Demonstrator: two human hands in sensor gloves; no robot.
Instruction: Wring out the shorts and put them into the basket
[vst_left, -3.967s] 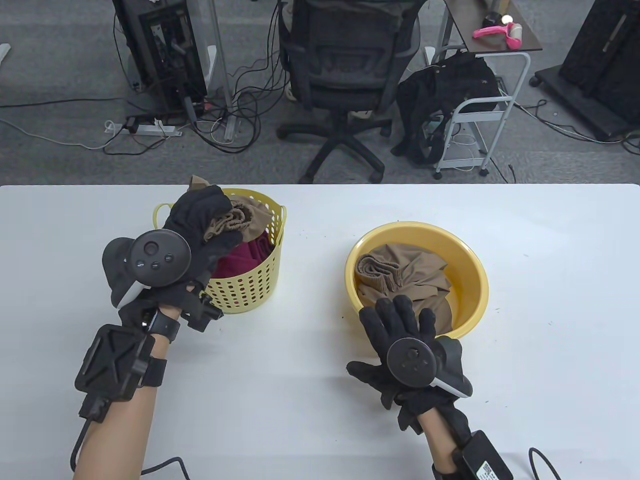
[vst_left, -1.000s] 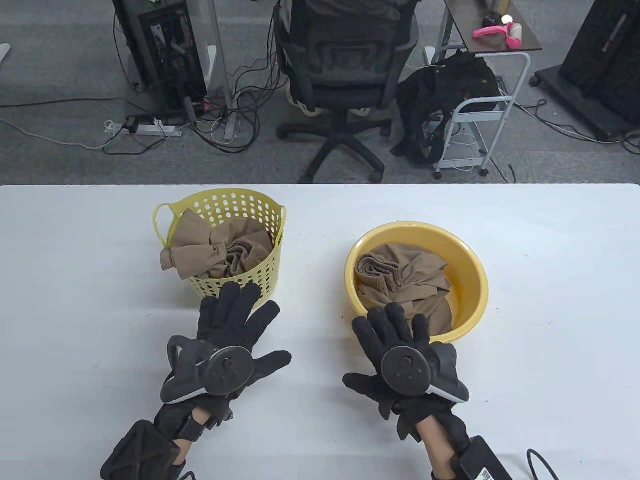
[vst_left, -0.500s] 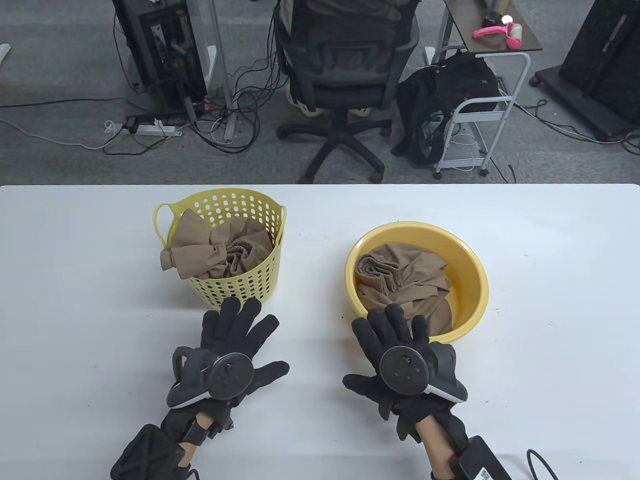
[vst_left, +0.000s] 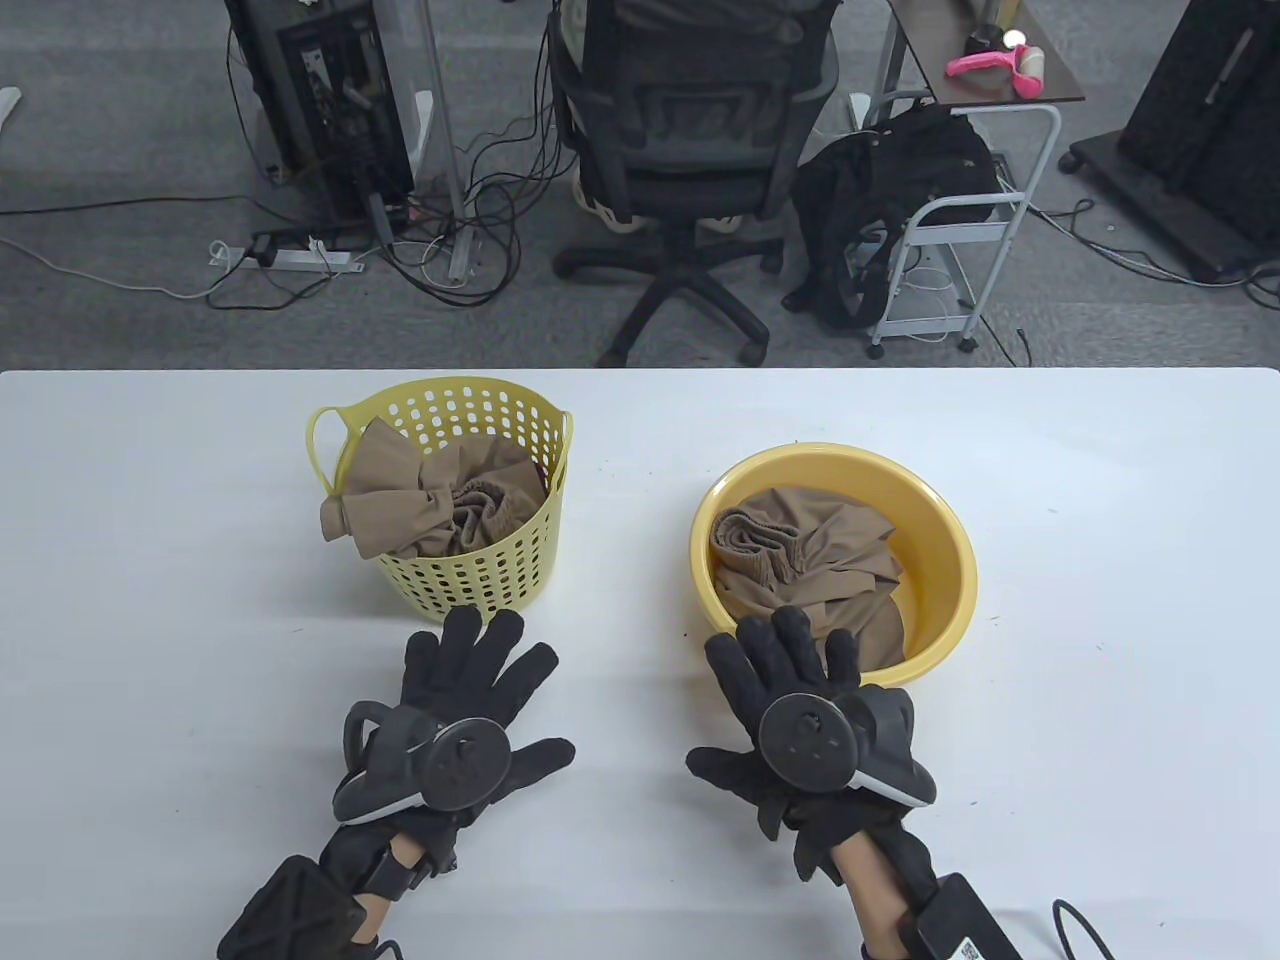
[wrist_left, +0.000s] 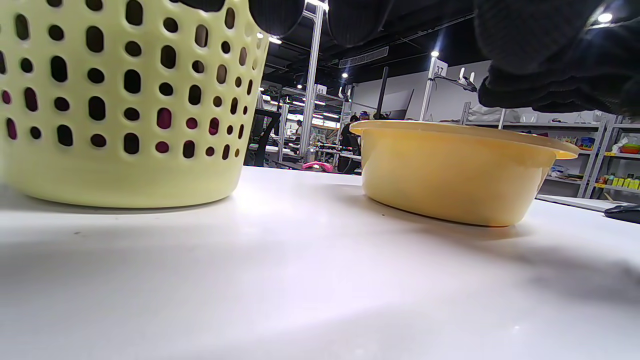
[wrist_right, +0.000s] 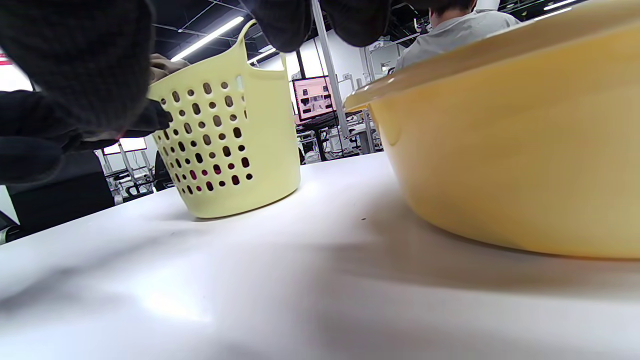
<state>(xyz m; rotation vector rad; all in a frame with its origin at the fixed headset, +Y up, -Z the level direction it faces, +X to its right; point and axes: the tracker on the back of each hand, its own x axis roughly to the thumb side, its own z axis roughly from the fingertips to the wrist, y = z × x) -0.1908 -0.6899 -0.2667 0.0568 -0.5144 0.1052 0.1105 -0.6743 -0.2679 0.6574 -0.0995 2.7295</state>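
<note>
Tan shorts (vst_left: 420, 500) lie bunched in the pale yellow perforated basket (vst_left: 480, 585), one end hanging over its left rim. Dark red cloth shows through the basket holes (wrist_left: 164, 118). A second pair of tan shorts (vst_left: 810, 570) lies in the yellow basin (vst_left: 950, 560). My left hand (vst_left: 480, 665) rests flat on the white table just in front of the basket, fingers spread, holding nothing. My right hand (vst_left: 785, 660) lies flat with spread fingers, its tips at the basin's near rim, holding nothing.
The basket (wrist_right: 230, 145) and the basin (wrist_right: 510, 150) stand side by side, a gap of bare white table (vst_left: 620, 560) between them. Beyond the far table edge stand an office chair (vst_left: 690, 150), a white cart (vst_left: 960, 230) and floor cables.
Four seconds ago my left hand held the tan shorts over the basket; they now lie in it. That hand has drawn back onto the table, sliding slightly nearer in the last second. The right hand stayed put.
</note>
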